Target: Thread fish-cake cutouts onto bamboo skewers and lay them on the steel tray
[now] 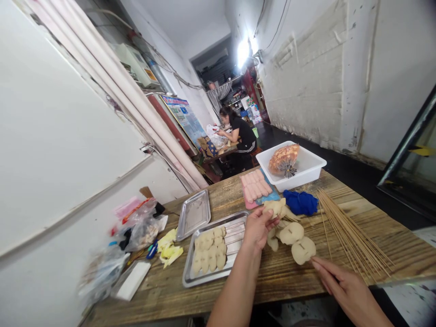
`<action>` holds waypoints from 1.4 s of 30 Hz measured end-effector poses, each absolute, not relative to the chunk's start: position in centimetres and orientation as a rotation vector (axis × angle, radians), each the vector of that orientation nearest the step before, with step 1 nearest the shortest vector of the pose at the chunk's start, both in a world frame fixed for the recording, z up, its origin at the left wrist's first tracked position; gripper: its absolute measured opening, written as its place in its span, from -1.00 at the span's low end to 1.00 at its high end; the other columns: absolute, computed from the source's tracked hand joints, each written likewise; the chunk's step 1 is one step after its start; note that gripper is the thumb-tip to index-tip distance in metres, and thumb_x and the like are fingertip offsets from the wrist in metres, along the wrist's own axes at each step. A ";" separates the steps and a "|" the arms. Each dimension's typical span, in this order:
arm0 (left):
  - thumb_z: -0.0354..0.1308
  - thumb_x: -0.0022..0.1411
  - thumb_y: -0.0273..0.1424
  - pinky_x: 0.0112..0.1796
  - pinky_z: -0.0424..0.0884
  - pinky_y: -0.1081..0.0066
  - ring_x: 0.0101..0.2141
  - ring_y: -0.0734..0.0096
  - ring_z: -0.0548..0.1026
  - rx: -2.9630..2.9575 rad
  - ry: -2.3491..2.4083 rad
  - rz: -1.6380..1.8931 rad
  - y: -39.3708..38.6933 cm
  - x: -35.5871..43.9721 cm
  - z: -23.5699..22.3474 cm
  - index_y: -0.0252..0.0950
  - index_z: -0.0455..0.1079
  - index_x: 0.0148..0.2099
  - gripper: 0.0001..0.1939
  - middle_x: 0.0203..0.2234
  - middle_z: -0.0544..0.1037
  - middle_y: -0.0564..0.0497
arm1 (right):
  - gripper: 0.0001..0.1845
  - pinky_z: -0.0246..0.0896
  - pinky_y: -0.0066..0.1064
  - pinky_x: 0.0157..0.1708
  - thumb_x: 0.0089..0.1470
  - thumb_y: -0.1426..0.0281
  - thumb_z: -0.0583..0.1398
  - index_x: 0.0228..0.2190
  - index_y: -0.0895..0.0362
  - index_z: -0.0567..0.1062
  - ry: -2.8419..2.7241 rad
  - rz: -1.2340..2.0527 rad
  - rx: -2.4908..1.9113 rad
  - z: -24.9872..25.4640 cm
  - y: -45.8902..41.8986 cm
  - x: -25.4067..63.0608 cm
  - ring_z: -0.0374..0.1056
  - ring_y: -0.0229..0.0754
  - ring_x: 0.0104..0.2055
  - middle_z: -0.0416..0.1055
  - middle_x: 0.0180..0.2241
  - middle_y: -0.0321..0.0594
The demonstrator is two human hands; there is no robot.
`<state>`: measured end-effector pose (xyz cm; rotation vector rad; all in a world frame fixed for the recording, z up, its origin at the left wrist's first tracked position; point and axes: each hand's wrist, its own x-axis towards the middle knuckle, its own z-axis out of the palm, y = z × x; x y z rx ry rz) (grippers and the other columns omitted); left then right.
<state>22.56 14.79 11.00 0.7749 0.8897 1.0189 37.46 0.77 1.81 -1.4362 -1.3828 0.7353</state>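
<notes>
My left hand (260,225) is closed on several flat, beige, round food slices (275,208) above the table. My right hand (340,281), lower right, pinches the end of a skewer, most of it hidden, that carries beige round slices (304,250). More such slices lie loosely around and under these; where the pile ends I cannot tell. Left of my forearm, a metal tray (235,245) holds skewered beige slices (209,252) laid in rows. Beyond my left hand, pink sausage-like pieces (255,185) rest on a coloured sheet.
Bare bamboo skewers (354,236) fan out at right beside a blue cloth (300,202). A white tub (306,175) with bagged food stands behind. Another metal tray (195,213), yellow wrappers (170,250) and plastic bags (143,231) lie left. Farther back sits a person (240,131).
</notes>
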 end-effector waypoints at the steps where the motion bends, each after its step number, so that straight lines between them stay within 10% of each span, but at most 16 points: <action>1: 0.32 -0.15 -0.46 -0.33 0.42 0.42 -0.41 0.36 0.53 0.777 0.885 1.012 14.8 22.6 11.0 -0.40 0.38 -0.30 -0.69 -0.45 0.54 -0.07 | -0.63 0.38 -0.49 -0.58 0.03 0.18 0.11 -0.22 0.07 0.59 -1.386 0.717 -1.440 2.0 0.8 37.5 0.46 -0.16 -0.56 0.59 -0.47 -0.22; 13: 0.34 -0.18 -0.35 -0.31 0.42 0.35 -0.43 0.38 0.50 0.867 0.898 1.136 14.3 23.4 10.5 -0.40 0.41 -0.29 -0.65 -0.41 0.54 -0.06 | -0.59 0.36 -0.39 -0.18 0.03 0.20 0.08 -0.24 0.17 0.58 -1.457 0.586 -1.514 2.6 0.9 38.4 0.48 -0.08 -0.20 0.54 -0.22 -0.14; 42: 0.31 -0.13 -0.24 -0.26 0.43 0.31 -0.39 0.32 0.51 0.797 0.793 1.011 13.7 23.9 11.0 -0.39 0.42 -0.34 -0.66 -0.43 0.53 -0.09 | -0.68 0.39 -0.34 -0.20 0.04 0.24 0.11 -0.28 0.08 0.60 -1.440 0.550 -1.511 3.9 0.7 37.9 0.48 -0.07 -0.22 0.56 -0.25 -0.20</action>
